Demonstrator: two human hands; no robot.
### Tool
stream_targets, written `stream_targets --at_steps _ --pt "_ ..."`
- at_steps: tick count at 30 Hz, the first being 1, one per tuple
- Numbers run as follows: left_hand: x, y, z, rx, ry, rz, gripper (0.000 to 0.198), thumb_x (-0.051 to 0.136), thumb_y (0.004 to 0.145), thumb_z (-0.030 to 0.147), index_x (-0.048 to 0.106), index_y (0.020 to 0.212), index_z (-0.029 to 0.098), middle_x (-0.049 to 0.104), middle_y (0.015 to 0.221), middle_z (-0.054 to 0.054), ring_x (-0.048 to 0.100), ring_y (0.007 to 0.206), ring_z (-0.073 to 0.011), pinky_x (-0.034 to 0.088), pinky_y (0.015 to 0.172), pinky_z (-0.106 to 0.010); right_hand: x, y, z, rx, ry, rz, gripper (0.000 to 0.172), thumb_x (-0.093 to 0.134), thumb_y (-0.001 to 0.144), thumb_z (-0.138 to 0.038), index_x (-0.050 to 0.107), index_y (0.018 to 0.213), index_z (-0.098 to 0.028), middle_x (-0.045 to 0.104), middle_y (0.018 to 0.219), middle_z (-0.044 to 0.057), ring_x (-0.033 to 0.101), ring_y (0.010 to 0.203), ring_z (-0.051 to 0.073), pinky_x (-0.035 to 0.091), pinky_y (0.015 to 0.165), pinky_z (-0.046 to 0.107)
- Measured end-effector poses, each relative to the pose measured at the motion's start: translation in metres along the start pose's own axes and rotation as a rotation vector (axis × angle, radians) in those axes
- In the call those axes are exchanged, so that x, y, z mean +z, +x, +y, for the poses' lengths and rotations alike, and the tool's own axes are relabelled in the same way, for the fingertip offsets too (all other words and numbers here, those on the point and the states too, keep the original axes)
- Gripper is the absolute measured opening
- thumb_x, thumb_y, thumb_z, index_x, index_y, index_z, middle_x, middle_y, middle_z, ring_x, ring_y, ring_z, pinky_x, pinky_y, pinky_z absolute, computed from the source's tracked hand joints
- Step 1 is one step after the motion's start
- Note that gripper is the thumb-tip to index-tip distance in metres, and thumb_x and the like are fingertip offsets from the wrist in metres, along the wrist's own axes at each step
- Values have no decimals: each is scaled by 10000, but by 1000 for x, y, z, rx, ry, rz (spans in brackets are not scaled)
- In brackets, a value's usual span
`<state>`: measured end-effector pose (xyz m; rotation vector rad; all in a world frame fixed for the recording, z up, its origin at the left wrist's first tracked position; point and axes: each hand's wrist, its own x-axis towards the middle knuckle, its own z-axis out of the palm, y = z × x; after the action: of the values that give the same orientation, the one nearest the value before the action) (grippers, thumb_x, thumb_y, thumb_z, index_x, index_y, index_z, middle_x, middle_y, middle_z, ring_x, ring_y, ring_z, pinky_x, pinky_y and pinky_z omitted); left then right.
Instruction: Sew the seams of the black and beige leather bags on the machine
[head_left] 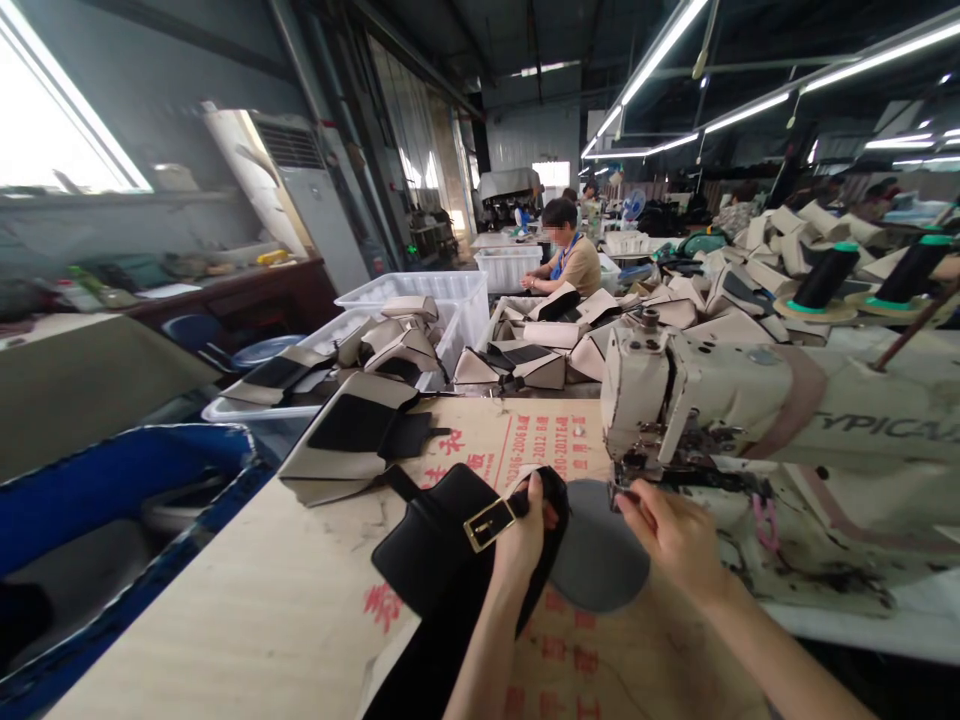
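My left hand [525,530] is closed around a black bag piece [431,545] with a flap, thumb on top beside its gold buckle [489,524]. The piece hangs toward the table's near side, partly behind my forearm. Against its right side is a grey rounded panel [600,555]; whether the two are joined is hidden. My right hand [675,535] is pinched near the presser foot of the sewing machine [697,390], at the panel's upper right edge. What its fingertips hold, if anything, is too small to tell.
A cream and black bag [345,440] lies on the wooden table [247,590]. Behind are white plastic bins [465,310] and heaped bags [555,335]. A blue-rimmed container [187,445] stands left. Black thread cones [825,278] stand behind the machine. A co-worker [574,255] sits further back.
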<state>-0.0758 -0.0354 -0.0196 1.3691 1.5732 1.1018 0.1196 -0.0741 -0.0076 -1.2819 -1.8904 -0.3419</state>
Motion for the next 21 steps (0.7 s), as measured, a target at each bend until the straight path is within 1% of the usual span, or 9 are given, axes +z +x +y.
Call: stream_targets --at_steps 2,5,7,9,12,14,16,18,21 --pt "-17 5 2 5 70 47 452 342 843 521 558 622 190 612 572 -14 597 581 -161 460 626 -259 -23 0 11 -92 -45 5 165 573 813 -272 575 951 -181 608 634 1 559 547 120 402 551 238" --pt "-66 -3 -1 -80 175 187 377 429 804 509 631 744 197 662 656 -21 625 683 -192 470 661 -261 -44 0 -4 -122 81 142 281 561 807 -185 532 1086 -187 637 755 26 591 642 135 452 621 252" --pt "-94 -20 -3 -66 232 147 357 443 795 480 655 717 204 678 698 -31 628 709 -195 479 684 -250 -37 -4 -30 -111 181 121 329 493 835 -146 485 1161 -188 637 923 63 611 799 148 479 707 255" --pt "-107 -41 0 -28 262 111 386 414 791 460 666 641 208 676 690 -43 624 707 -190 486 662 -216 -16 -8 -58 -81 204 -76 355 415 875 -169 434 1229 -175 590 1078 99 595 929 165 492 731 253" --pt "-97 -64 16 -7 251 132 378 411 787 450 672 648 214 665 661 -28 622 703 -190 488 616 -194 14 -4 -80 -68 161 -322 327 353 907 -229 463 1207 -164 604 1022 99 630 773 165 487 559 237" --pt "-81 -68 32 29 215 152 322 436 799 437 669 720 228 671 713 -6 621 753 -191 484 670 -204 20 4 -72 -58 159 -339 244 364 912 -248 563 1045 -197 629 840 41 619 638 142 458 513 230" --pt "-63 -61 51 98 167 130 303 437 817 437 648 744 232 663 742 -1 608 772 -191 471 712 -221 16 14 -51 -58 192 -230 204 397 911 -265 592 936 -213 628 762 11 619 648 130 464 576 224" --pt "-45 -48 68 196 130 58 337 411 838 451 612 717 209 635 710 -8 589 727 -180 463 693 -231 9 22 -28 -32 235 -37 161 447 896 -278 585 934 -206 646 773 3 627 687 114 468 632 204" --pt "-17 -21 89 321 132 58 349 353 878 423 573 739 190 606 716 -10 567 722 -156 445 687 -232 9 31 -11 127 223 252 126 531 853 -292 574 889 -179 653 704 -10 611 577 84 447 556 168"
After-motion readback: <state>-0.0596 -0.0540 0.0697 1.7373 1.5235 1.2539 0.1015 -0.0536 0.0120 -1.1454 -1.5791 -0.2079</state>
